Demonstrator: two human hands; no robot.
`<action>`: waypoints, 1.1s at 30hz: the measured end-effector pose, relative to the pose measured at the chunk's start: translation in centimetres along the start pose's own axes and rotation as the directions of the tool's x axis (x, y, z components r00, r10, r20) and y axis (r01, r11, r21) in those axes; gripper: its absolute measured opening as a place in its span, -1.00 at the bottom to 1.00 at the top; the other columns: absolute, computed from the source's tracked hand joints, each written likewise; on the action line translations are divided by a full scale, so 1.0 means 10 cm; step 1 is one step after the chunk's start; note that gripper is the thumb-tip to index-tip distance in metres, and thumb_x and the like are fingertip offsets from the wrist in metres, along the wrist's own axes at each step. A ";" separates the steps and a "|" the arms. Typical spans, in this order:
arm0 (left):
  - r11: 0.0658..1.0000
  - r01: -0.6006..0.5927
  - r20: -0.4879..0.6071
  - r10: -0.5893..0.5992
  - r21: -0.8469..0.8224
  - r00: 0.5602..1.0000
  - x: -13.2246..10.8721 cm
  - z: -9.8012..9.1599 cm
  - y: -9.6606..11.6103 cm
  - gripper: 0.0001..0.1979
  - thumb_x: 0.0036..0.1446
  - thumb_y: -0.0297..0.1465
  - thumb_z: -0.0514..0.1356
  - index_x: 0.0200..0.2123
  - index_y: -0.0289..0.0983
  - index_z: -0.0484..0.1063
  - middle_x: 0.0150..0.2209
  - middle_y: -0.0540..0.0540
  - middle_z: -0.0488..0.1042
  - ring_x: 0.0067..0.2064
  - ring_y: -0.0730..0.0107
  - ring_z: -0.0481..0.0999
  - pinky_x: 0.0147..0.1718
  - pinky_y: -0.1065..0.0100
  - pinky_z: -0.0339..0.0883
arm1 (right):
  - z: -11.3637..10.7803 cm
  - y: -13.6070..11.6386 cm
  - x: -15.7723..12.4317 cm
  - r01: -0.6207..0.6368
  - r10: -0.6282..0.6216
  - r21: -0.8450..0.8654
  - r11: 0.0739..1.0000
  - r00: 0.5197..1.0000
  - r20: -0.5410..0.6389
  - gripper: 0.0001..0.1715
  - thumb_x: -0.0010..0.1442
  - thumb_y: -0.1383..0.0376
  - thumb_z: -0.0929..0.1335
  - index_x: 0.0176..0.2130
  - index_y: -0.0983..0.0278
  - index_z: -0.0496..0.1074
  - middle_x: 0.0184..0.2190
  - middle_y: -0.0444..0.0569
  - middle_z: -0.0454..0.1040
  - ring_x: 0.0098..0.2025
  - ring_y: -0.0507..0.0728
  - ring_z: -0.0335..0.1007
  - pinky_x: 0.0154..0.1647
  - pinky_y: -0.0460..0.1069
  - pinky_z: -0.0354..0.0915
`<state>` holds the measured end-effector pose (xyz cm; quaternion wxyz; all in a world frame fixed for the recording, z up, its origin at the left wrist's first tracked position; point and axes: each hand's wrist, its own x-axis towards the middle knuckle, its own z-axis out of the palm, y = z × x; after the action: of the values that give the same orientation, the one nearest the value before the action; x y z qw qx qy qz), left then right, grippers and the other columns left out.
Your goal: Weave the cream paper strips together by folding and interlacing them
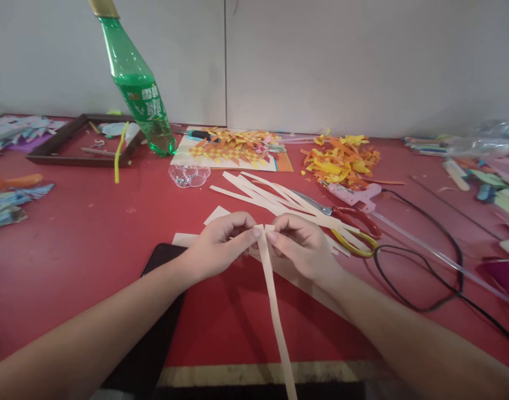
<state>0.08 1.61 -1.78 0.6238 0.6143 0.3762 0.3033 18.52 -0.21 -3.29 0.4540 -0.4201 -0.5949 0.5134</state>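
Observation:
My left hand point(229, 244) and my right hand point(302, 244) meet at the middle, thumbs against forefingers. Both pinch the top of a cream paper strip point(273, 303), where two short ends show with a small gap between them. The long part of the strip hangs down past the table's front edge. Just beyond my hands lies a loose bunch of cream paper strips point(275, 197). Scissors point(360, 219) with red and yellow handles lie partly under those strips. Another pale paper piece point(306, 280) runs beneath my right wrist, partly hidden.
Right of the strips rests a pink glue gun point(356, 195) with a black cord point(456, 250). Orange and yellow paper scraps point(346, 161) are heaped behind it. A green bottle point(140, 94) stands beside a dark frame point(71, 161). A black flat object point(148, 328) lies under my left forearm.

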 end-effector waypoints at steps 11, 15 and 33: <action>0.999 0.004 0.071 -0.001 -0.052 0.997 -0.02 -0.01 0.03 -0.77 0.21 -0.26 0.14 -0.40 -0.31 0.36 -0.50 0.04 0.35 -0.48 0.55 0.33 -0.47 0.48 0.26 | -0.01 0.00 0.00 -0.041 0.042 0.106 0.994 0.999 -0.012 -0.79 0.19 0.23 0.38 -0.43 0.26 0.35 -0.65 -0.23 0.29 -0.62 -0.05 0.13 -0.61 -0.10 0.07; 1.000 0.002 0.067 -0.002 -0.005 0.998 -0.03 0.00 0.05 -0.80 0.19 -0.31 0.16 -0.40 -0.33 0.35 -0.46 0.01 0.38 -0.47 0.56 0.33 -0.47 0.48 0.25 | 0.00 -0.01 0.00 -0.079 0.077 0.191 0.979 0.997 0.013 -0.81 0.23 0.22 0.36 -0.39 0.26 0.39 -0.60 -0.19 0.38 -0.61 -0.05 0.20 -0.60 -0.11 0.14; 1.000 -0.007 -0.024 0.007 -0.024 1.000 0.00 -0.02 -0.01 -0.76 0.16 -0.27 0.17 -0.46 -0.29 0.27 -0.56 0.08 0.30 -0.54 0.56 0.27 -0.56 0.48 0.20 | 0.01 0.03 0.00 -0.051 0.046 0.162 0.985 0.998 0.038 -0.76 0.19 0.26 0.40 -0.45 0.29 0.35 -0.61 -0.20 0.37 -0.61 -0.07 0.23 -0.61 -0.14 0.17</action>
<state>-0.06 1.69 -1.83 0.6254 0.6046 0.3779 0.3172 18.48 -0.20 -3.55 0.4639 -0.3871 -0.5482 0.5783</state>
